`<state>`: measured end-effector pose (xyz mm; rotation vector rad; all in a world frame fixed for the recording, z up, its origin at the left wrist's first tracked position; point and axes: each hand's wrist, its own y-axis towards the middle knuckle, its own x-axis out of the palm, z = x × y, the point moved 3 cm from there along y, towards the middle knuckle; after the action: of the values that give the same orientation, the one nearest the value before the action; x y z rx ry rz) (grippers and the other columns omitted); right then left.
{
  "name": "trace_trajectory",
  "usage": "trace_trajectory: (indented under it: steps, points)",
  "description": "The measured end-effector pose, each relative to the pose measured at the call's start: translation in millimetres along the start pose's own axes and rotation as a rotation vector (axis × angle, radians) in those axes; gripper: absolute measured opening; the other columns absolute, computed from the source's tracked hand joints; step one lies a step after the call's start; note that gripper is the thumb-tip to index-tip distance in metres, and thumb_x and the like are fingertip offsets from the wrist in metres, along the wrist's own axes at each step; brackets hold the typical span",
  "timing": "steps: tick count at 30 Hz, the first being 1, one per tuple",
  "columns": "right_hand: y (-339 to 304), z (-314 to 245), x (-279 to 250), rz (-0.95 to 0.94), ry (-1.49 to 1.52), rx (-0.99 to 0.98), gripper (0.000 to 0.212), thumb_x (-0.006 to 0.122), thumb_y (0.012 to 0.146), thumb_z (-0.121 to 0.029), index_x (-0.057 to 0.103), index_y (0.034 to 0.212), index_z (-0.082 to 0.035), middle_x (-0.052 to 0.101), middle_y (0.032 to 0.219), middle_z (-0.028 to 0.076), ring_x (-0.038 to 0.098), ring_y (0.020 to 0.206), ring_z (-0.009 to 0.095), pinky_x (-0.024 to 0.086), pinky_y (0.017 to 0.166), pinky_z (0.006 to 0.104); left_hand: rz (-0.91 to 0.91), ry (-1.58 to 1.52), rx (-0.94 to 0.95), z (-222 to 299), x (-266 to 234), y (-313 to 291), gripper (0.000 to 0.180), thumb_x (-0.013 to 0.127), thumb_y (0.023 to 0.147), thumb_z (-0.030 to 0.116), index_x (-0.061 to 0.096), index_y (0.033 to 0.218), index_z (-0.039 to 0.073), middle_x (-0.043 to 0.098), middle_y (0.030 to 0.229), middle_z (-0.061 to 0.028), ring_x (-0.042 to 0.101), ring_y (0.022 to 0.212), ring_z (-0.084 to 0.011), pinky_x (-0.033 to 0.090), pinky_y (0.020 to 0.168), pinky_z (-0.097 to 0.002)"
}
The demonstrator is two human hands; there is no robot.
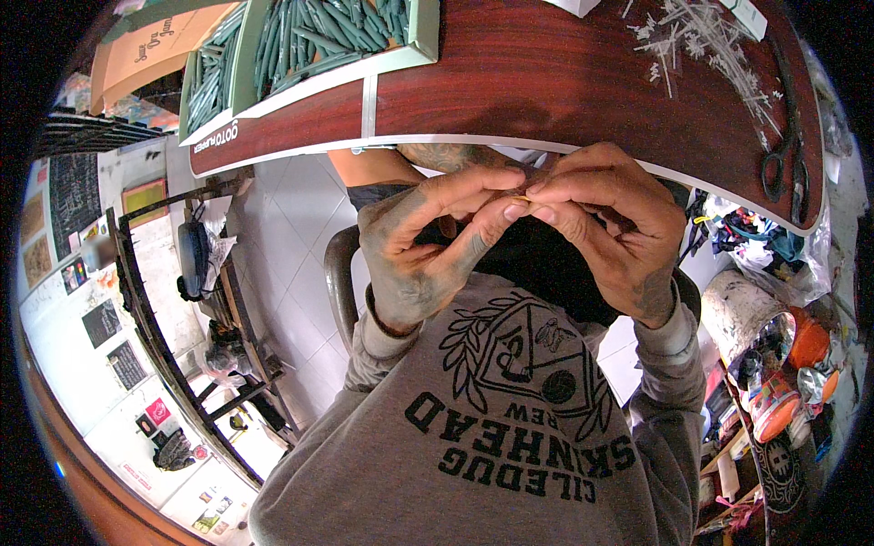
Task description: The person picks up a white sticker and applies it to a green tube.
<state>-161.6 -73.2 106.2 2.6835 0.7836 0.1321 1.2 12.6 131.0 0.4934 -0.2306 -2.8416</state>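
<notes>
Wearing a gray sweatshirt [523, 391] with dark print, nearest the camera, and holding both hands close together just off the edge of a red-brown table [510, 96]. Pinching a thin yellowish piece [520, 198] between right thumb and forefinger, with the right hand [624, 205] closed tight at the tips. Holding the left hand [410, 241] at the piece's other end, thumb touching or nearly so, leaving a firm grip on that side impossible to tell. Facing a box of green sticks [332, 41], a scatter of clear strips [728, 59] and black scissors [776, 173]. Probably risking a drop by relying on such small fingertip contact, and losing sight of it against the dark lap [523, 259]. Possibly risking a bend, too, by pressing unevenly.
</notes>
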Motion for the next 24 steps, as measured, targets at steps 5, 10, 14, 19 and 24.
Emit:
trace_trajectory:
  steps: [5,10,14,19,24]
  points:
    - [1.9,-1.9,-1.9,-0.016,-0.022,0.013,0.007,0.073,0.083,-0.003,0.072,0.090,-0.001,0.070,0.085,0.012,0.067,0.076,0.022,0.052,0.068,0.0310,-0.022,-0.016,-0.015,0.6,-0.2,0.9,0.026,0.074,0.086,0.000,0.068,0.110,-0.004,0.073,0.102,-0.0119,0.070,0.085,-0.0125,0.056,0.074,-0.0210]
    - [-1.4,3.0,0.1,0.027,-0.027,0.005,0.007,0.074,0.082,-0.006,0.073,0.089,-0.004,0.071,0.086,0.010,0.067,0.078,0.023,0.053,0.070,0.0322,-0.020,0.011,-0.009,0.2,0.6,0.7,0.025,0.074,0.085,0.000,0.069,0.109,-0.004,0.073,0.101,-0.0123,0.070,0.086,-0.0124,0.055,0.074,-0.0207]
    - [-1.0,2.9,-0.4,0.044,-0.045,-0.017,0.008,0.075,0.082,-0.008,0.074,0.089,-0.005,0.071,0.086,0.009,0.067,0.080,0.025,0.053,0.070,0.0335,-0.026,0.013,-0.006,-1.1,-0.5,0.4,0.024,0.074,0.085,0.001,0.069,0.109,-0.004,0.073,0.098,-0.0111,0.068,0.081,-0.0104,0.054,0.070,-0.0198]
    - [-0.9,3.2,-0.5,0.064,-0.115,-0.078,0.008,0.075,0.082,-0.009,0.074,0.089,-0.006,0.070,0.085,0.010,0.067,0.078,0.025,0.053,0.069,0.0336,-0.014,-0.050,-0.063,-3.9,0.1,-2.4,0.022,0.072,0.087,0.002,0.070,0.107,-0.003,0.073,0.092,-0.0084,0.063,0.072,-0.0065,0.049,0.062,-0.0186]
    - [-1.8,-1.7,-0.7,0.092,-0.237,-0.176,0.011,0.075,0.081,-0.006,0.073,0.092,-0.006,0.069,0.085,0.010,0.067,0.077,0.025,0.053,0.068,0.0336,-0.018,-0.025,-0.035,-2.7,0.6,-0.9,0.021,0.072,0.087,0.002,0.070,0.107,-0.002,0.072,0.092,-0.0069,0.060,0.069,-0.0055,0.047,0.060,-0.0184]
